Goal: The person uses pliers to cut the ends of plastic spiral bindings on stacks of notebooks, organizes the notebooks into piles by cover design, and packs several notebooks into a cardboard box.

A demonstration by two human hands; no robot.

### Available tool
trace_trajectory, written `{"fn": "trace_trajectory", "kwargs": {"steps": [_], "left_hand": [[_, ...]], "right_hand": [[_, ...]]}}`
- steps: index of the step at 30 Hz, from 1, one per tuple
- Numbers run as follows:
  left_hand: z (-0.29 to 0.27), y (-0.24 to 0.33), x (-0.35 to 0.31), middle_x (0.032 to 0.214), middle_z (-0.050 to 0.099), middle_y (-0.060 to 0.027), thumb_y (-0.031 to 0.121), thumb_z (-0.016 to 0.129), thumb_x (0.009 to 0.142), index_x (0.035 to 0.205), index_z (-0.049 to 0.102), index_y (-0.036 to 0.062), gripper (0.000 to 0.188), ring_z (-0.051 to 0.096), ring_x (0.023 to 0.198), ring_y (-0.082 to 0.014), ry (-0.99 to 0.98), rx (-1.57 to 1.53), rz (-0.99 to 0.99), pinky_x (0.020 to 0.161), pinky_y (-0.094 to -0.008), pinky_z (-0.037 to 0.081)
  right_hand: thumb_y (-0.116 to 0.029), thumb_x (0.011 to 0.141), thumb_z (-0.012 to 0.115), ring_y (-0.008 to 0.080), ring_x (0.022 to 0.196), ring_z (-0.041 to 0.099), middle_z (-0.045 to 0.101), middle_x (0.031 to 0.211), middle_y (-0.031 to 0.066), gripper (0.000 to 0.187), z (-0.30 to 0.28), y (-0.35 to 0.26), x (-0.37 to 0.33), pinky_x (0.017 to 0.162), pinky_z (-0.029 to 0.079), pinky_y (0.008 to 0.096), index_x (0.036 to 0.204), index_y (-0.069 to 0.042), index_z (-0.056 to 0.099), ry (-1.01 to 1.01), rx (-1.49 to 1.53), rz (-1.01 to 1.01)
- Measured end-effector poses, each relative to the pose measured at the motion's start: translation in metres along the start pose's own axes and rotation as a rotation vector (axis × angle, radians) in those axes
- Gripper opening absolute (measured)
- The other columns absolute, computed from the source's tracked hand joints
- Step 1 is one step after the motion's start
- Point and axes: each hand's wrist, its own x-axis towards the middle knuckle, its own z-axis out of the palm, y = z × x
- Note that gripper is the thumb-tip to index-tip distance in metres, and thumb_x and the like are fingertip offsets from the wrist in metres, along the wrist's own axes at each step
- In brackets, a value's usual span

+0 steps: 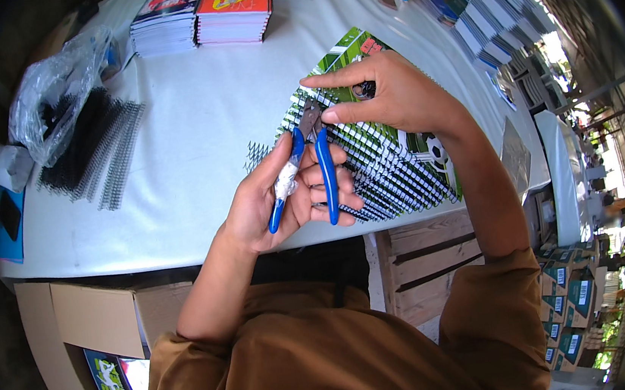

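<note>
Blue-handled wire cutters (329,178) rest in my left hand (249,205), jaws pointing away from me and handles spread apart. White wrapping covers part of the left handle. My right hand (413,104) is beside the jaws, thumb and index finger stretched apart with the thumb tip close to the jaw; whether it touches I cannot tell. Its other fingers are mostly hidden. Beneath both hands lie several dark spiral binding coils (385,161) in a slanting row, over a green sheet or cover with a football print (347,53).
More black coils (87,154) lie at the left by a clear plastic bag (56,77). Two stacks of spiral notebooks (235,24) stand at the far edge of the white-covered table (191,131). An open cardboard box (96,309) sits below left, a wooden crate (429,255) below right.
</note>
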Motion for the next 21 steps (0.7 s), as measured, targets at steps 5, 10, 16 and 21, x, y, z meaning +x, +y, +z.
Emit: {"fn": "trace_trajectory", "kwargs": {"steps": [5, 10, 16, 21], "left_hand": [[0.007, 0.004, 0.003, 0.099, 0.062, -0.0168, 0.052, 0.022, 0.096, 0.118, 0.05, 0.0012, 0.061, 0.06, 0.098, -0.0361, 0.138, -0.02, -0.039, 0.083, -0.0476, 0.048], [0.017, 0.023, -0.01, 0.089, 0.064, -0.015, 0.048, 0.028, 0.097, 0.105, 0.052, 0.0023, 0.052, 0.064, 0.078, -0.0355, 0.363, 0.366, -0.096, 0.067, -0.0458, 0.05], [0.027, 0.023, -0.009, 0.089, 0.064, -0.0124, 0.042, 0.033, 0.098, 0.105, 0.052, 0.0023, 0.044, 0.064, 0.084, -0.0254, 0.541, 0.85, -0.128, 0.067, -0.0337, 0.047], [0.005, 0.02, -0.019, 0.104, 0.059, -0.0242, 0.051, 0.022, 0.096, 0.123, 0.045, -0.0058, 0.067, 0.056, 0.104, -0.0444, 0.223, 0.069, -0.079, 0.09, -0.0525, 0.045]], "right_hand": [[-0.019, 0.081, 0.068, 0.0079, 0.078, 0.055, 0.067, 0.088, 0.0071, 0.039, 0.002, 0.006, 0.001, 0.075, 0.044, 0.0238, 0.118, -0.011, 0.062, 0.01, 0.11, -0.03], [-0.029, 0.077, 0.07, 0.0222, 0.082, 0.064, 0.067, 0.095, 0.0152, 0.04, 0.004, -0.008, -0.001, 0.078, 0.046, 0.0299, 0.113, -0.013, 0.064, 0.037, -0.03, 0.084], [-0.036, 0.069, 0.073, 0.0317, 0.078, 0.062, 0.066, 0.086, 0.014, 0.052, 0.018, -0.002, -0.005, 0.073, 0.048, 0.0383, 0.115, -0.015, 0.063, 0.188, -0.324, -0.033], [-0.017, 0.076, 0.069, 0.0265, 0.075, 0.063, 0.066, 0.094, 0.0169, 0.046, 0.014, -0.014, -0.003, 0.073, 0.047, 0.0311, 0.121, -0.011, 0.058, 0.096, -0.262, 0.058]]}}
